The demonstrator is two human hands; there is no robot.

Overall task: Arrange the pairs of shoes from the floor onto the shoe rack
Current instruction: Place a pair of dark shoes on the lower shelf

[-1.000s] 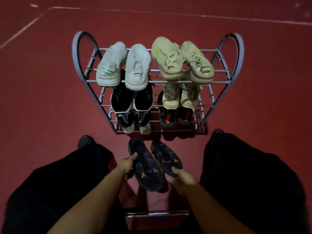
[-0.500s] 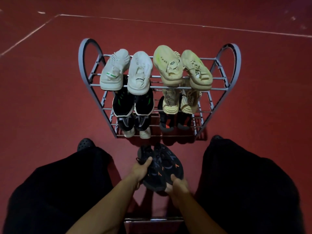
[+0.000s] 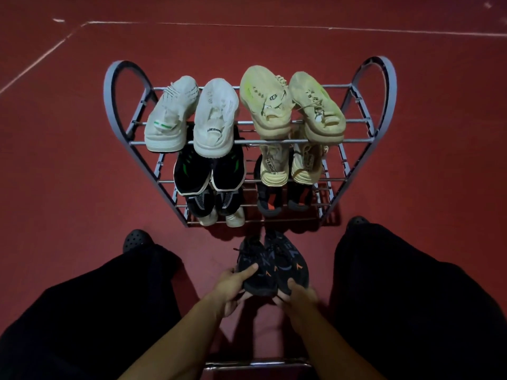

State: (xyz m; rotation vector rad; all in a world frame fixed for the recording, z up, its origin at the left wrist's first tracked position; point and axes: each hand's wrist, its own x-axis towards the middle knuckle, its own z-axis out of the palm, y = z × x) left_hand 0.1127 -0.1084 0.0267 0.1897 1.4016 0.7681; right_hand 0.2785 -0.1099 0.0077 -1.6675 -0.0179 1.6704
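Note:
A pair of black shoes with orange marks [image 3: 271, 266] sits side by side between my knees, just in front of the grey metal shoe rack [image 3: 115, 105]. My left hand [image 3: 233, 283] grips the left shoe's heel, thumb on top. My right hand [image 3: 297, 293] grips the right shoe's heel. The rack's top shelf carries a white pair [image 3: 192, 116] and a yellow-beige pair [image 3: 290, 105]. The middle shelf holds a black-and-green pair [image 3: 210, 171] and a beige pair [image 3: 288, 168]. On the bottom shelf stand a black-and-white pair [image 3: 214, 204] and a black-and-red pair [image 3: 282, 200].
My black-trousered legs [image 3: 411, 297] flank the shoes, with black clogs [image 3: 135, 238] on my feet. A metal bar [image 3: 255, 363] of the seat lies below my arms. Red floor with white lines [image 3: 247, 26] surrounds the rack.
Both hands have drawn the two black shoes together, side by side, and closed round their heels. The view has shifted slightly downward on the rack.

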